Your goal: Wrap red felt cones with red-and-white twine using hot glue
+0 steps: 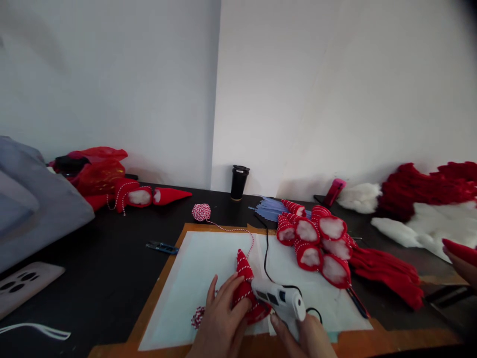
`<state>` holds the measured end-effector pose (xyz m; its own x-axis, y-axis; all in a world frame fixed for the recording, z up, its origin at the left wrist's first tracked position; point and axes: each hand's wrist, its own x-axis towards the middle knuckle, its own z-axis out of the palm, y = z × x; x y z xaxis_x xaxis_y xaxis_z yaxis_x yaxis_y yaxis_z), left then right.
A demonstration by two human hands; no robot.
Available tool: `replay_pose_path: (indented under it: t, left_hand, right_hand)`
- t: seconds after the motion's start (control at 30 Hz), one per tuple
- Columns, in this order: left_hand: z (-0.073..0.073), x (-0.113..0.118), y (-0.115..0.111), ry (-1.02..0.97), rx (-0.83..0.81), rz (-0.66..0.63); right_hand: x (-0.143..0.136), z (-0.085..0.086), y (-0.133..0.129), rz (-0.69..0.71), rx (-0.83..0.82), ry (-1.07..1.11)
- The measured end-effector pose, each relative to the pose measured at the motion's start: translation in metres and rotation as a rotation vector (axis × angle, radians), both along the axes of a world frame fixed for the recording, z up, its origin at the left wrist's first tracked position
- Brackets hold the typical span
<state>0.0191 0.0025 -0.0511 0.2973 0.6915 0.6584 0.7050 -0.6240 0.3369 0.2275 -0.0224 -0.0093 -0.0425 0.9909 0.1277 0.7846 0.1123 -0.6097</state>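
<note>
My left hand (223,318) is closed around the side of a red felt cone hat (244,271), which has red-and-white twine wound about it. In my right hand (309,335) is a white glue gun (278,298), gripped by its handle. Its front end meets the right side of the hat; the nozzle tip is hidden. From near the hat, a strand of twine (231,229) runs back to a twine ball (201,212). A smaller bundle of the twine (198,317) lies just left of my left hand.
Several stuffed red cones (309,256) lie right of the white sheet's (167,278) middle, beside red fabric (387,273). Thread snips (162,247) and a phone (30,286) lie left. A black cup (239,183) stands behind. At far right, another person's hand (460,263) holds red material.
</note>
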Motion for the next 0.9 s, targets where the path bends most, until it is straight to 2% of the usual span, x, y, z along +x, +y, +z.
replay_pose_path:
  t: [0.13, 0.27, 0.47, 0.67, 0.9]
  left_hand:
    - [-0.001, 0.000, 0.000, -0.025, -0.015, -0.006]
    - [0.000, 0.000, 0.000, -0.027, -0.026, -0.009]
    - [0.000, 0.000, -0.001, 0.011, -0.005, -0.003]
    - [-0.001, 0.000, 0.000, 0.033, -0.004, -0.017]
    - [0.002, 0.000, -0.002, 0.043, -0.015, -0.026]
  right_hand:
    - [0.006, -0.004, 0.003, 0.045, -0.069, 0.023]
    - [0.006, 0.000, 0.005, 0.067, -0.084, 0.035]
    - [0.004, 0.026, 0.008, 0.081, -0.038, 0.093]
    - [-0.004, 0.047, 0.021, 0.171, -0.040, 0.140]
    - [-0.007, 0.040, 0.028, 0.145, -0.058, 0.055]
